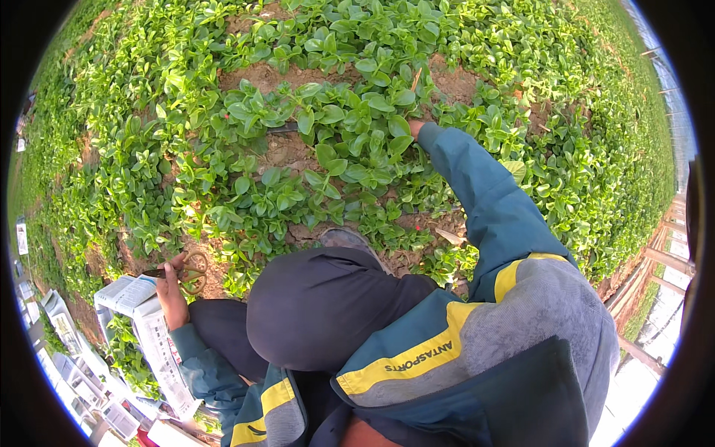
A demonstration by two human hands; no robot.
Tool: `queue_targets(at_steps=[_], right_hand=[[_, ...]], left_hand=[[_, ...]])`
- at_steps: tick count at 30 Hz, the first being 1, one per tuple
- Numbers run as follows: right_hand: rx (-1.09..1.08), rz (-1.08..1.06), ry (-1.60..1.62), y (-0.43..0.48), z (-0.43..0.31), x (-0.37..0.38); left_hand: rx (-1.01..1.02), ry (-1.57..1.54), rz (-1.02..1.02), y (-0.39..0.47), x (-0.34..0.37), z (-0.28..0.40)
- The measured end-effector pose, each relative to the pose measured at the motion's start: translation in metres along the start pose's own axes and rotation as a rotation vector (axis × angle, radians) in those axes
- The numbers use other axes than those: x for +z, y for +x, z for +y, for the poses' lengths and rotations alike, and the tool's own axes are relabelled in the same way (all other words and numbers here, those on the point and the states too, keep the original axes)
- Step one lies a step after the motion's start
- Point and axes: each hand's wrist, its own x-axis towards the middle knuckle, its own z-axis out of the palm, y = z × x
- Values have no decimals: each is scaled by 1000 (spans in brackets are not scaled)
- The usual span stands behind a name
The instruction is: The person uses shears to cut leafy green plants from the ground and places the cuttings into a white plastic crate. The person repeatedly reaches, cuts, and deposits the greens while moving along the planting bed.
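My left hand [172,293] holds a pair of scissors [196,272] near my left knee. The scissors' tan handle loops point towards the plants and the dark blades point left, partly behind the fingers. My right arm stretches forward into a bed of low leafy green plants [352,123]. Leaves cover most of my right hand [415,129]; only a bit of it by the cuff shows, so what the fingers touch is hidden. Below my left hand, cut leafy shoots [129,349] lie between folded newspaper sheets [162,346].
More newspaper sheets [75,329] are spread along the left rim. Bare soil [285,153] and a dark irrigation line [284,128] show between the plants. My shoe [349,240] stands at the bed's near side. Wooden beams [667,260] run along the right rim.
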Motion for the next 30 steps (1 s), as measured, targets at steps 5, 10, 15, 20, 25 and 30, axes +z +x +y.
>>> queue_targets(at_steps=[5, 10, 15, 20, 25, 30], right_hand=[[-5, -10, 48, 3, -4, 8], [24, 34, 47, 5, -12, 14], [43, 81, 20, 5, -22, 10], [36, 129, -14, 5, -28, 10], [39, 157, -16, 5, -29, 13], [82, 172, -55, 2, -31, 15]], left_hand=[[26, -15, 24, -3, 4, 4], [34, -27, 8, -6, 2, 7], [45, -26, 33, -10, 0, 8], [74, -85, 23, -18, -5, 8], [27, -37, 45, -21, -15, -2], [38, -103, 42, -23, -21, -8]])
